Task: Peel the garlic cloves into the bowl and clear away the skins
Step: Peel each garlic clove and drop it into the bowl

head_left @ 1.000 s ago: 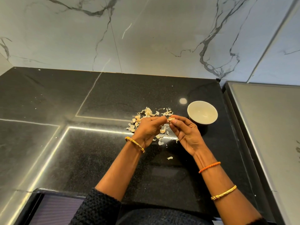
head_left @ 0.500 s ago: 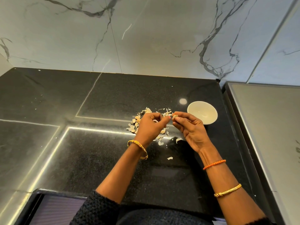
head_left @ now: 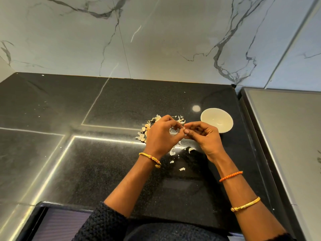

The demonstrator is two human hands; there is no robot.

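Head view shows a job barely begun, I'd say: on the black counter point(head_left: 86, 171) a heap of unpeeled cloves point(head_left: 145, 132) and torn skins point(head_left: 180, 120) lies partly behind the left hand point(head_left: 160, 136), whose curled fingertips meet the right hand point(head_left: 205, 136) over a small clove point(head_left: 182, 129) both pinch. Loose skins trail nearer. Just right, the white bowl point(head_left: 227, 119) looks empty, so nearly all peeling and the clearing remain

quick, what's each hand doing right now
Left hand: fingers curled, pinching a garlic clove at the fingertips.
Right hand: fingers curled, pinching the same clove from the other side.
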